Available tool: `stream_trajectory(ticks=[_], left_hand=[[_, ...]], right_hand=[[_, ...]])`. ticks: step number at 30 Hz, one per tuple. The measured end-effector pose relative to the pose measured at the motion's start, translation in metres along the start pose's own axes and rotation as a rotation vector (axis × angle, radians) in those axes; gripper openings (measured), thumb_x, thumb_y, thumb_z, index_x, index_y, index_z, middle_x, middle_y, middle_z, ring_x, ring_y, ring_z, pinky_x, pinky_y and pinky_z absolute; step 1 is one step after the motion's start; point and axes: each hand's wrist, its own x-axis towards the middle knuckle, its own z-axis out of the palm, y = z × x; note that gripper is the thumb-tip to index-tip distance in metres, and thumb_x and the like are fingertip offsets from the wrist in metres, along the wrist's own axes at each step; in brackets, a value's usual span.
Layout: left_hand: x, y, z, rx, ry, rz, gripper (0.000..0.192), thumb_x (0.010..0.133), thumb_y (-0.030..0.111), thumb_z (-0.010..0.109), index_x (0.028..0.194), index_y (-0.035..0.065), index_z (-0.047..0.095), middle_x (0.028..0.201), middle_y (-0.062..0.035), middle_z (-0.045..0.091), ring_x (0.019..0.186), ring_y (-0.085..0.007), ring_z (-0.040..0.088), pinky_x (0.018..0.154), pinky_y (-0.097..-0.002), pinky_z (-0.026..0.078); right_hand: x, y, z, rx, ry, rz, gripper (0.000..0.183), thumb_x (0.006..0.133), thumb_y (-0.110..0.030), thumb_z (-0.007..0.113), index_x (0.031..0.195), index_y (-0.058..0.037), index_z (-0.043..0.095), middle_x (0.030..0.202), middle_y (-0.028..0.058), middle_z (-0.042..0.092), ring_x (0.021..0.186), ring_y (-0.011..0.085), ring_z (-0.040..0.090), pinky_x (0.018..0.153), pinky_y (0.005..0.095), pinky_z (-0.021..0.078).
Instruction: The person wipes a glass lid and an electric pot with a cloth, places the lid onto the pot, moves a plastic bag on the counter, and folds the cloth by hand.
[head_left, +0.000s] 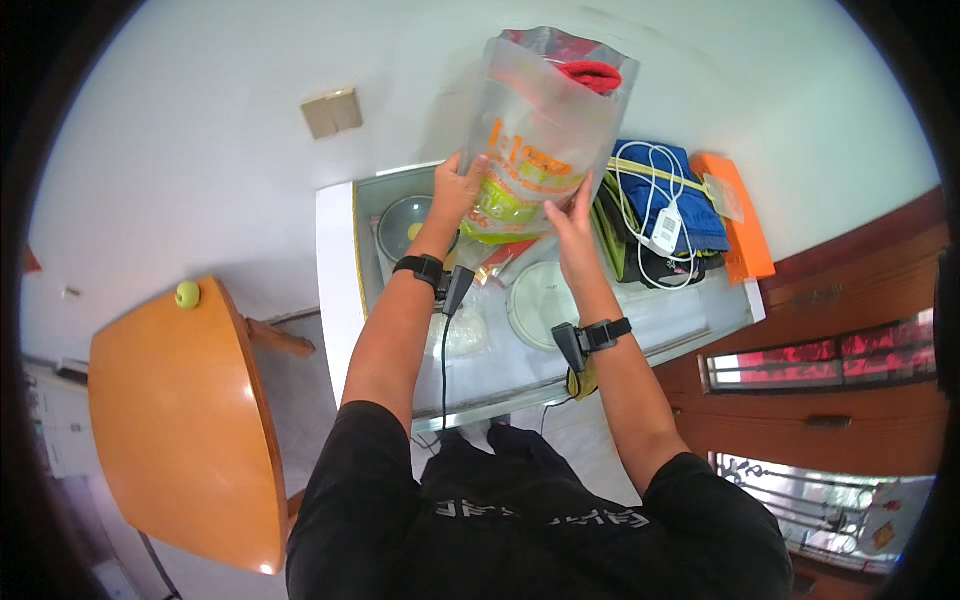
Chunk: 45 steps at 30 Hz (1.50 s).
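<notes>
Both my hands grip a large translucent plastic pouch (540, 142) with orange and green printing. My left hand (459, 187) pinches its lower left edge, thumb on the front. On the lower right edge is my right hand (574, 221), also with the thumb in front. A rolled red knitted cloth (592, 76) shows at the pouch's top right. The pouch is raised in front of the wall, above the far side of a glass-topped counter (525, 382). Behind and below it, a dark round lidded pot (405, 225) is partly hidden.
Folded blue and dark clothes (645, 202) lie right, with a white coiled cable (666, 231), a yellow fly swatter (660, 174) and an orange box (739, 225). A white round appliance (544, 304) sits near my right forearm. Left stands a wooden table (180, 420) with a green apple (187, 295).
</notes>
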Motion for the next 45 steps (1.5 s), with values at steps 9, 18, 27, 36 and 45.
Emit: stream_trajectory(ticks=[9,18,27,36,45], left_hand=[[0.023,0.006,0.02,0.066,0.134,-0.038,0.056,0.103,0.048,0.053,0.074,0.0005,0.057,0.069,0.003,0.05,0.069,-0.0085,0.041,0.061,-0.03,0.04],[0.029,0.007,0.015,0.185,0.2,-0.129,0.059,0.103,0.045,0.053,0.066,0.0,0.052,0.063,0.0008,0.047,0.065,-0.0101,0.039,0.059,-0.0315,0.038],[-0.022,-0.014,0.025,-0.035,0.169,-0.148,0.047,0.105,0.04,0.05,0.09,-0.0026,0.062,0.085,-0.0049,0.06,0.078,-0.0136,0.05,0.073,-0.0332,0.045],[-0.042,-0.066,-0.024,0.124,0.107,-0.361,0.053,0.106,0.038,0.047,0.132,-0.0064,0.059,0.115,-0.0133,0.067,0.097,-0.0189,0.062,0.086,-0.0329,0.048],[-0.093,-0.057,-0.022,0.076,0.263,-0.56,0.04,0.101,0.025,0.057,0.127,-0.0045,0.053,0.124,-0.0117,0.06,0.111,-0.0212,0.059,0.093,-0.035,0.047]], right_hand=[[0.016,0.021,-0.034,-0.33,0.106,-0.137,0.102,0.086,-0.019,0.074,0.158,0.0002,0.004,0.164,0.0256,0.001,0.154,0.0338,-0.002,0.123,0.0426,0.0086],[-0.138,-0.031,-0.083,-0.499,-0.076,-0.075,0.053,0.088,-0.004,0.064,0.139,-0.0052,0.051,0.144,0.0133,0.05,0.133,0.0283,0.047,0.112,0.0385,0.0368],[-0.252,-0.029,-0.118,-1.023,-0.049,-0.034,0.059,0.08,-0.029,0.072,0.134,-0.0129,0.057,0.15,0.0128,0.042,0.145,0.0381,0.028,0.118,0.0556,0.019],[-0.24,-0.004,-0.111,-1.015,0.05,-0.059,0.067,0.078,-0.037,0.072,0.139,-0.015,0.053,0.156,0.0127,0.033,0.145,0.0419,0.027,0.116,0.061,0.0194],[-0.247,0.008,-0.112,-1.04,0.103,-0.076,0.061,0.08,-0.034,0.071,0.135,-0.0148,0.055,0.153,0.0112,0.036,0.143,0.0399,0.031,0.115,0.06,0.0228]])
